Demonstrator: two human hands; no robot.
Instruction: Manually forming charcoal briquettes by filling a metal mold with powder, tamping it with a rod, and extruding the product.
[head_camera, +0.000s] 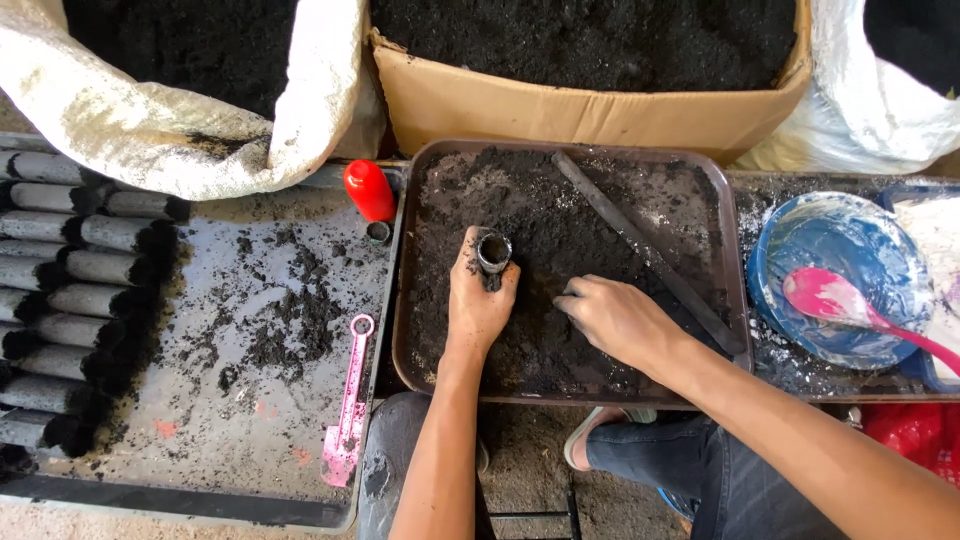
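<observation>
We find our left hand (478, 300) wrapped around a short dark tube (493, 252), held upright over the brown tray (405, 330) of black soil. Our right hand (612, 315) rests fingers-down in the soil, loosely curled, holding nothing, beside a flat dark stick (645, 250).

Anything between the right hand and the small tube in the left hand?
Head view: only loose dark soil on the brown tray between the right hand and the small tube held by the left hand.
</observation>
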